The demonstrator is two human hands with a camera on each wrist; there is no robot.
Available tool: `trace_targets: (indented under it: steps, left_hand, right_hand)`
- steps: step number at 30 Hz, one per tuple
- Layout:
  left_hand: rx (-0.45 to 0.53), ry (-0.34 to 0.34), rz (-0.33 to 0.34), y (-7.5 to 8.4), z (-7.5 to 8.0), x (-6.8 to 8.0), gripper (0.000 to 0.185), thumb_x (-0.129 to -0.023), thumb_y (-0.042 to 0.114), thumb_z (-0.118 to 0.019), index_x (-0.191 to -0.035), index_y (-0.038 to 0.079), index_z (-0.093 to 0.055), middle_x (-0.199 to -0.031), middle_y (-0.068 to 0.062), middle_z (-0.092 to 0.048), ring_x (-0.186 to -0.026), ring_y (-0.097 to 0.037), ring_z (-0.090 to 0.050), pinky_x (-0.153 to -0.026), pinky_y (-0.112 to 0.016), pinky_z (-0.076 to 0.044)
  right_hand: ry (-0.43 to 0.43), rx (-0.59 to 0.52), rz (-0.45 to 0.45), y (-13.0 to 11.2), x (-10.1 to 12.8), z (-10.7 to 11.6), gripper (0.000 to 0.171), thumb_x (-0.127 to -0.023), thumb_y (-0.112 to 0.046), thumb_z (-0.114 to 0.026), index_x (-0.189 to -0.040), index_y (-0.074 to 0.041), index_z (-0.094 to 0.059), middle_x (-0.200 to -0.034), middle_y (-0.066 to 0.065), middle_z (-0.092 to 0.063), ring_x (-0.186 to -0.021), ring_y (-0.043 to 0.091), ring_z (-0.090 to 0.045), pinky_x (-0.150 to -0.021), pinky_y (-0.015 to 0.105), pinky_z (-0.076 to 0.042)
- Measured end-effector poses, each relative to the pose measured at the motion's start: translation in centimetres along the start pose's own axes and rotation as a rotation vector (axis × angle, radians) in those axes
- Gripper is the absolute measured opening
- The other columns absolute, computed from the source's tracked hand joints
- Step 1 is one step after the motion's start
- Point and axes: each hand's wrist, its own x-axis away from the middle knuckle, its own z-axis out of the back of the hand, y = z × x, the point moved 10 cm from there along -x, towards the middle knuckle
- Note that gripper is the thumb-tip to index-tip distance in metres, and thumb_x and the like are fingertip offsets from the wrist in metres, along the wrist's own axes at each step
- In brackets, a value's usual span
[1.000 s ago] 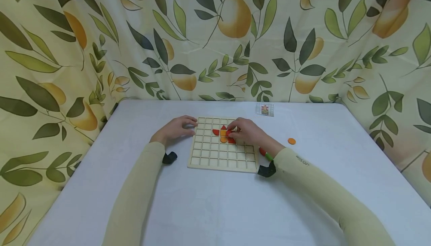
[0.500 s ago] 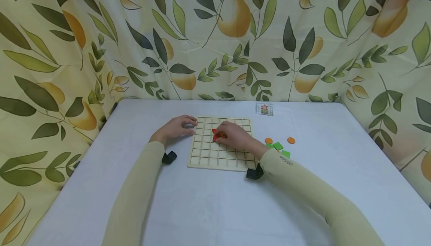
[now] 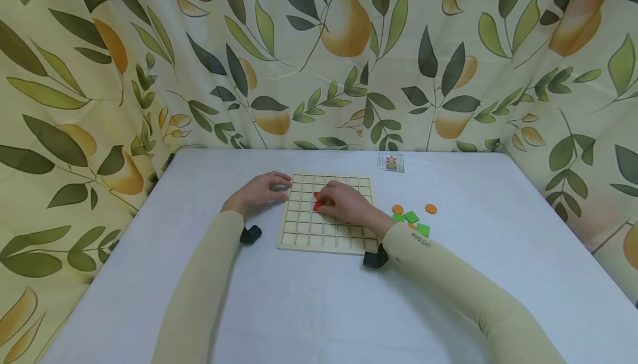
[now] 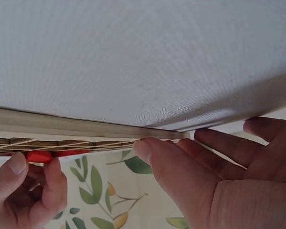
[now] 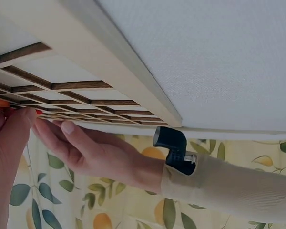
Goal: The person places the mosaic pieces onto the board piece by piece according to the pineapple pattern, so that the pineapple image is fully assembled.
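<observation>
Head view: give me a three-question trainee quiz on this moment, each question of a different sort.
1. True or false: the right hand lies on the grid board over red pieces.
2. Multiple choice: where is the left hand?
A. on the green squares
B. at the board's left edge
C. lifted off the table
3. Fill in: the loose green squares and orange discs lie on the board's ____ side, on the table.

Key: 1 true; 2 B; 3 right.
</observation>
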Motion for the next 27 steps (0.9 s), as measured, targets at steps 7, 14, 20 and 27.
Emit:
trace_targets:
  steps: [7,14,20,27]
  left_hand:
    - [0.001,0.002,0.02,-0.19,-0.13,0.06,0.037,-0.083,0.031,-0.067,-0.119,0.023,-0.06,-0.134,0.014,-0.045,-0.134,-0.012,-0.029,-0.114,-0.038,-0.022]
    - [-0.008,0.009,-0.002,-0.16,-0.11,-0.1,0.037,-0.083,0.028,-0.067,-0.119,0.02,-0.061,-0.135,0.01,-0.046,-0.134,-0.014,-0.031,-0.114,-0.038,-0.022]
    - [-0.002,0.005,-0.002,-0.34,-0.18,-0.19,0.037,-0.083,0.029,-0.067,-0.118,0.02,-0.061,-0.134,0.01,-0.046,-0.134,-0.014,-0.031,-0.113,-0.038,-0.023]
    - [0.0,0.003,-0.003,-0.41,-0.08,-0.2,0.036,-0.083,0.031,-0.067,-0.118,0.022,-0.061,-0.134,0.011,-0.046,-0.134,-0.014,-0.031,-0.113,-0.039,-0.023]
  right_hand:
    - [0.004,-0.009,0.01,0.11,0.06,0.01,0.022,-0.084,-0.031,-0.066,-0.101,-0.018,-0.068,-0.099,-0.004,-0.058,-0.086,0.011,-0.05,-0.075,0.025,-0.047]
    - [-0.014,0.019,0.035,0.04,-0.07,-0.22,0.016,-0.086,-0.031,-0.064,-0.096,-0.019,-0.069,-0.094,-0.005,-0.058,-0.082,0.01,-0.049,-0.071,0.023,-0.045]
    - [-0.032,0.009,0.019,0.15,-0.05,-0.41,0.017,-0.086,-0.03,-0.064,-0.098,-0.018,-0.069,-0.096,-0.005,-0.059,-0.084,0.01,-0.05,-0.074,0.023,-0.046]
    - [-0.027,-0.028,0.022,0.17,0.12,-0.04,0.017,-0.086,-0.029,-0.064,-0.098,-0.018,-0.069,-0.097,-0.005,-0.059,-0.085,0.011,-0.05,-0.075,0.025,-0.046]
